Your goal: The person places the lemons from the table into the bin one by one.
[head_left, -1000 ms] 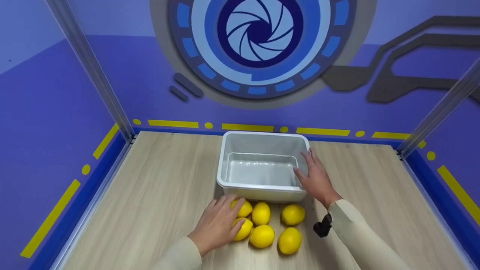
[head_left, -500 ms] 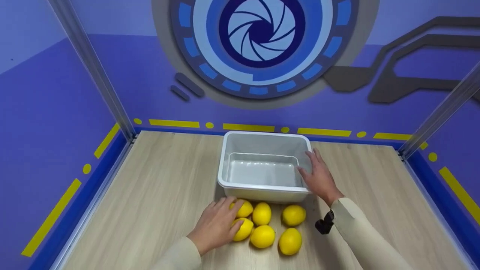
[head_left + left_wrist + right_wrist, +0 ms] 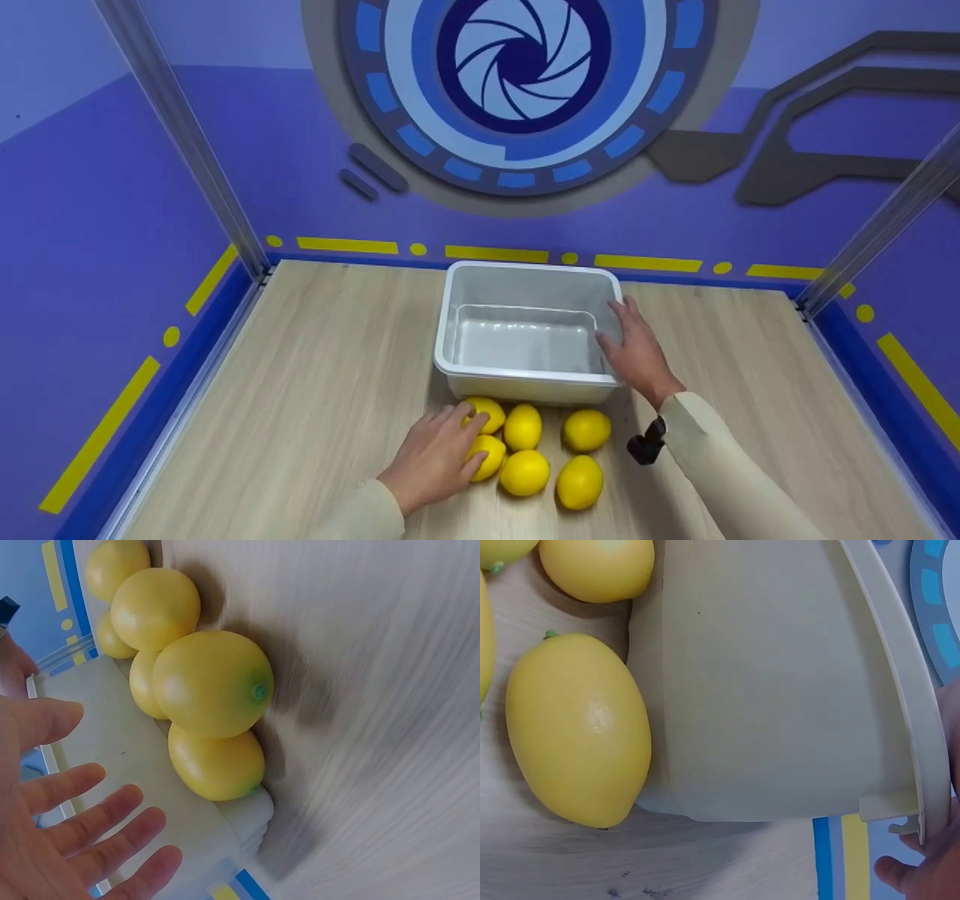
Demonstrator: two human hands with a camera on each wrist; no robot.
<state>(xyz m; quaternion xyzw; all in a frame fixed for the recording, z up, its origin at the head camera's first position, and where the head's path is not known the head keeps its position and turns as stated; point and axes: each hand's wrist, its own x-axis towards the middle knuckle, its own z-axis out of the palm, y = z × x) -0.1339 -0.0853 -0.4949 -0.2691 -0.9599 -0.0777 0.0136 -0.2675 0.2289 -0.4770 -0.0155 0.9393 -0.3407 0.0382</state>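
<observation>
Several yellow lemons point(image 3: 525, 472) lie in a loose group on the table, in front of a pale grey plastic bin point(image 3: 532, 388). My left hand point(image 3: 431, 457) is over the two leftmost lemons. In the left wrist view its fingers are spread and relaxed, with a green-tipped lemon point(image 3: 214, 682) just beyond them. My right hand point(image 3: 641, 360) holds the bin's right rim, thumb on the inside and fingers outside. In the right wrist view those fingers point(image 3: 896, 870) show past the rim corner, while a lemon point(image 3: 577, 731) lies near the bin's wall. No lemon shows inside the bin.
The wood-grain table point(image 3: 337, 360) runs back to a blue and purple printed wall point(image 3: 255, 150). Metal posts point(image 3: 180, 135) stand at both rear corners. A small black device point(image 3: 646, 442) is on my right wrist.
My left hand's fingers have lifted and drawn back a little, showing more of the upper left lemon. My right hand has shifted slightly right at the bin's rim. The lemons have stayed put.
</observation>
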